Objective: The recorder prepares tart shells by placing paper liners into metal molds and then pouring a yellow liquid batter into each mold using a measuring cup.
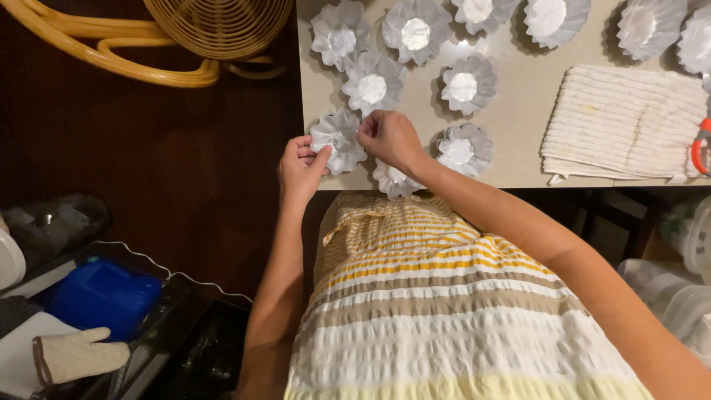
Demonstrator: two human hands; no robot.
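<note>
Both our hands, left (300, 164) and right (388, 136), pinch one foil cup (338, 138) at its rim, seemingly shaping it; setting it down among the others likely comes next.

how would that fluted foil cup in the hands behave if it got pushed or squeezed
The foil cup probably crumples easily: its thin pleated wall looks already bent where the left hand and right hand pinch it. It likely weighs very little, so a nudge might slide it across the counter. Its flat base suggests it would not roll.
</note>
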